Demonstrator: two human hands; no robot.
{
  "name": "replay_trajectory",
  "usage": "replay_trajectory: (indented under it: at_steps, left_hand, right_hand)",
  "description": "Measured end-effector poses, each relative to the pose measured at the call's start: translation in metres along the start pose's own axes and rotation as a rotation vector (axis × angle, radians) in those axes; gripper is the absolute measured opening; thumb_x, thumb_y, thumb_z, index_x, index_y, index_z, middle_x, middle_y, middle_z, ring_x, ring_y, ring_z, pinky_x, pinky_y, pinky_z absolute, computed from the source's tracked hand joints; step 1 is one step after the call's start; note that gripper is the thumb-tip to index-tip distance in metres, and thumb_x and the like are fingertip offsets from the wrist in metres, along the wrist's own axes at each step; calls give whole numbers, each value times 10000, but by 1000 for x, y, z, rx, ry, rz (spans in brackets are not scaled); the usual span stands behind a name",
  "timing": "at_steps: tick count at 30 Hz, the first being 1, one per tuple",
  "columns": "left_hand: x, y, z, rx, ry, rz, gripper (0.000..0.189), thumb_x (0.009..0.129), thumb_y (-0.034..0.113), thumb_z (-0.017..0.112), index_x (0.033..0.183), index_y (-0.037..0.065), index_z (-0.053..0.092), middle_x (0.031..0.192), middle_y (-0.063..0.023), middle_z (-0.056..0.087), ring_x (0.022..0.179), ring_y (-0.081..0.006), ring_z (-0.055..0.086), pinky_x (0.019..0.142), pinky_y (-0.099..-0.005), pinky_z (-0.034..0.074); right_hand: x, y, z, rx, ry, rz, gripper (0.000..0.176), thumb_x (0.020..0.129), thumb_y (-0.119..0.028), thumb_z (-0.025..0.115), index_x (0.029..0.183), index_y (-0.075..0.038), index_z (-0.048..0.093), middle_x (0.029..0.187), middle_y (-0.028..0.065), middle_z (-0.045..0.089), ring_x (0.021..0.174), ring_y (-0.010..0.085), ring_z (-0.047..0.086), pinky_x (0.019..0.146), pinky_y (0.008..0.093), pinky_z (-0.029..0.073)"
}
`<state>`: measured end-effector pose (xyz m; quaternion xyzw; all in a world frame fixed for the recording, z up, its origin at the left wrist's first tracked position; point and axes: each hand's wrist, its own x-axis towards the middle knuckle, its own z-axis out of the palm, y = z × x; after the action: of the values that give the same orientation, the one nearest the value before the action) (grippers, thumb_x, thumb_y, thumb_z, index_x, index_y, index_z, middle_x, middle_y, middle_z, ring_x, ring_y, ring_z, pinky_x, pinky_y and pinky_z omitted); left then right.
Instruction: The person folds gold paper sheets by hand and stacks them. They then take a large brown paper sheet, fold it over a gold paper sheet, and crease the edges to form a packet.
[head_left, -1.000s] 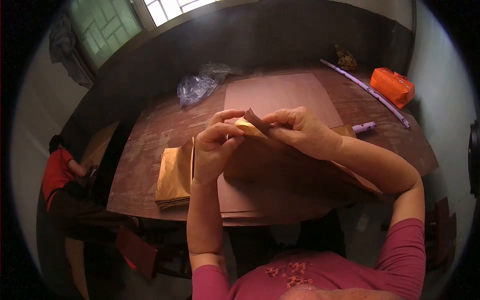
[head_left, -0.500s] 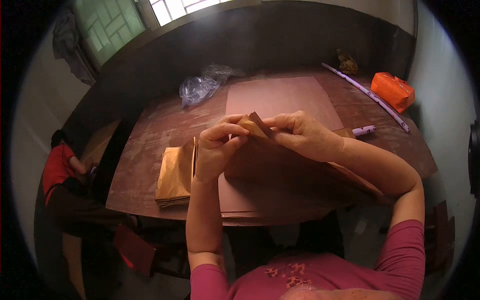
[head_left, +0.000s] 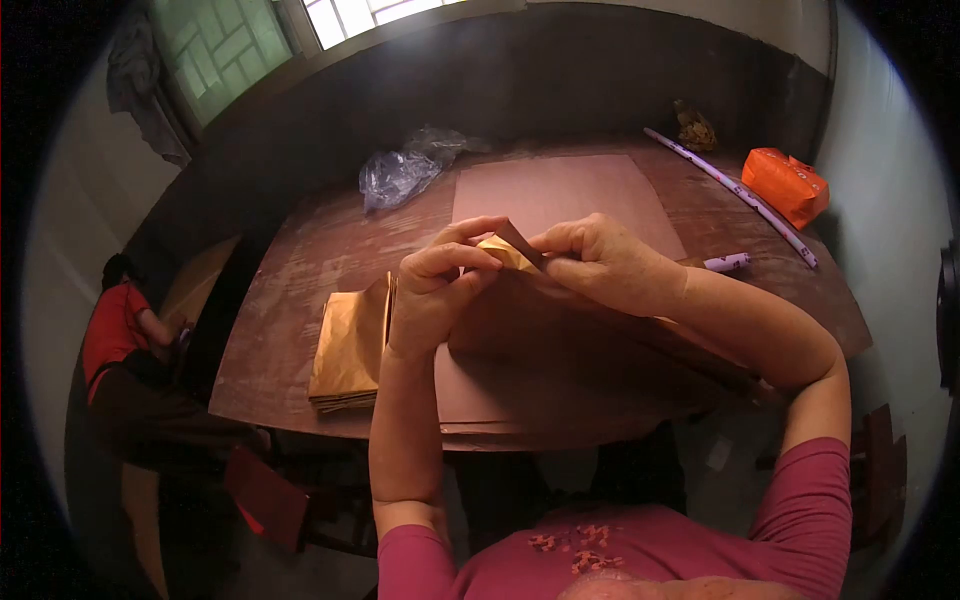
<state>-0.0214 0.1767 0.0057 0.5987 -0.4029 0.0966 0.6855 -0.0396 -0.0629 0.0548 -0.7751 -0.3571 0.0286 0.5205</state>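
Between my two hands, above the table, is a gold-faced paper sheet (head_left: 508,255) with a folded brown edge standing up. My left hand (head_left: 435,290) pinches its left side between thumb and fingers. On the other side, my right hand (head_left: 620,268) grips the same folded edge, its fingers closed. The shaded brown area below my hands seems to be the rest of this sheet, but where it ends is hard to tell. Left of my left wrist lies a stack of folded gold paper (head_left: 345,345). Large flat pinkish-brown sheets (head_left: 565,190) lie under my hands.
The wooden table (head_left: 270,330) carries a clear plastic bag (head_left: 395,180), a long purple patterned roll (head_left: 735,190), a shorter roll (head_left: 728,262), and an orange packet (head_left: 785,185). At the left, a person in a red top (head_left: 118,325) bends over another surface. A chair (head_left: 268,498) stands below.
My hands have shifted very slightly, and the folded edge has tilted, with more of the gold face catching light. Both hands keep their grip on the sheet.
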Motion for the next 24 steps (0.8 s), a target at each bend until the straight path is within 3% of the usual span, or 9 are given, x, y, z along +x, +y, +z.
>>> replay_trajectory:
  at_steps: [4, 8, 11, 13, 21, 24]
  left_hand:
    - [2, 2, -1, 35, -20, 45, 234, 792, -132, 662, 965, 8, 737, 1334, -165, 593, 1163, -211, 598, 987, -314, 490]
    - [2, 6, 3, 51, 2, 48, 263, 777, -148, 647, 972, 6, 734, 1308, -168, 605, 1204, -236, 584, 1012, -332, 484]
    - [0, 2, 2, 21, 18, 15, 260, 795, -151, 639, 988, -9, 739, 1264, -137, 631, 1187, -226, 590, 1004, -315, 461]
    - [0, 4, 2, 8, 8, 5, 259, 794, -152, 638, 987, -10, 738, 1262, -137, 633, 1184, -226, 591, 1004, -313, 460]
    - [-1, 1, -1, -47, 21, -26, 255, 791, -161, 625, 975, -20, 733, 1176, -126, 651, 1114, -220, 612, 967, -312, 487]
    - [1, 1, -3, -36, -59, 44, 244, 801, -162, 644, 966, -2, 721, 1161, -130, 635, 1138, -240, 616, 998, -347, 504]
  right_hand:
    - [1, -7, -1, 37, -40, 83, 241, 896, -33, 551, 1047, 33, 726, 776, 58, 653, 649, 102, 581, 563, 260, 475]
    - [3, -15, -1, 49, -66, 132, 250, 888, -28, 542, 1048, 31, 726, 769, 54, 653, 665, 104, 582, 584, 266, 483]
    - [3, -17, -1, -1, -74, 103, 265, 873, -21, 532, 1054, 27, 720, 774, 58, 657, 696, 107, 583, 619, 276, 488]
    - [5, -7, 1, -36, -61, -43, 277, 858, -17, 526, 1060, 25, 712, 777, 66, 660, 728, 112, 585, 655, 283, 489]
    - [6, -5, 1, -66, -65, -100, 278, 848, -12, 536, 1068, 29, 701, 819, 97, 675, 788, 128, 594, 720, 304, 497]
    - [5, -11, 2, -57, -63, -88, 276, 849, -16, 538, 1071, 32, 696, 837, 109, 682, 805, 138, 600, 743, 309, 501]
